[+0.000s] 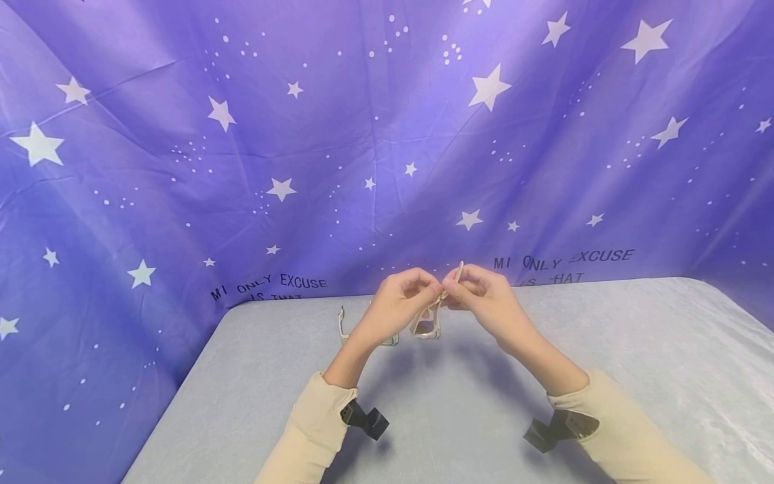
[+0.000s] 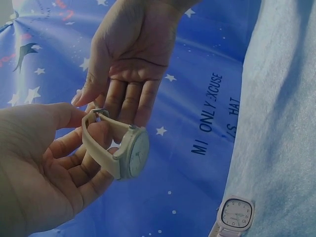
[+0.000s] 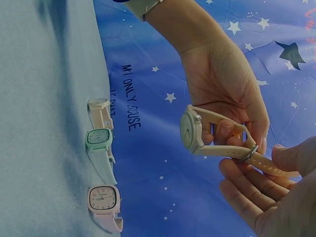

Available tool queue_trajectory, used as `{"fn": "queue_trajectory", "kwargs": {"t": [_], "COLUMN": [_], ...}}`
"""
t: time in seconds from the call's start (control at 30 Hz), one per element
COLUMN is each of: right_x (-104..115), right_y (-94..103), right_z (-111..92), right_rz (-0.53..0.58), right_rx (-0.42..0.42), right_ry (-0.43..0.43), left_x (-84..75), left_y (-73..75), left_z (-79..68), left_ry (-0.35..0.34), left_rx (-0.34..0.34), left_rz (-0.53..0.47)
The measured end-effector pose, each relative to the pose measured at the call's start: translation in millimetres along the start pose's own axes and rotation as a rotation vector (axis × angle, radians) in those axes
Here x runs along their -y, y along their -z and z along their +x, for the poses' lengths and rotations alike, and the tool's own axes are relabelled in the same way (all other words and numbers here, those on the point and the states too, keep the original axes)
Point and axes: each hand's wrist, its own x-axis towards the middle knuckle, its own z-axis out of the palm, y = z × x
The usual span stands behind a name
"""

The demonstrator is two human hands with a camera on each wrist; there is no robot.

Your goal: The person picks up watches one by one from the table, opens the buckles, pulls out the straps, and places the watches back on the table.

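Observation:
A cream wristwatch (image 1: pixel 426 328) with a round face is held up over the table between both hands. In the right wrist view its strap (image 3: pixel 217 150) runs through a metal buckle (image 3: pixel 252 152), making a loop. My left hand (image 1: pixel 396 306) pinches the strap near the buckle, with fingers reaching inside the loop. My right hand (image 1: pixel 492 306) pinches the strap's free end between thumb and fingers. The watch face (image 2: pixel 139 153) is turned away from the hands in the left wrist view.
Three more watches lie on the table's grey cloth (image 1: pixel 447 417): a pink square one (image 3: pixel 103 198), a mint green one (image 3: pixel 99 137) and a beige one (image 3: pixel 98 102). Behind the table hangs a purple curtain (image 1: pixel 375 134) with white stars.

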Motion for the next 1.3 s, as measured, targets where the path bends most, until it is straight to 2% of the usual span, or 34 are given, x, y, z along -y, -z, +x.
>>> {"fn": "queue_trajectory", "kwargs": {"t": [0.67,0.93,1.3], "right_x": [-0.9,-1.4,0.1], "right_y": [-0.9,-0.7,-0.3], "right_z": [-0.9,-1.3,-2.4], "right_rz": [-0.021,-0.02,-0.017], "right_rx": [0.007,0.008,0.007], "right_ry": [0.009,0.004,0.007], "left_x": [-2.0,-2.6,-2.9], "left_y": [0.8,0.5,-1.0], "left_z": [-1.6,-1.8,-2.0], "left_ry": [-0.013,0.002,-0.018], "left_rx": [0.006,0.015,0.014], "left_rz": [0.006,0.002,-0.005]}}
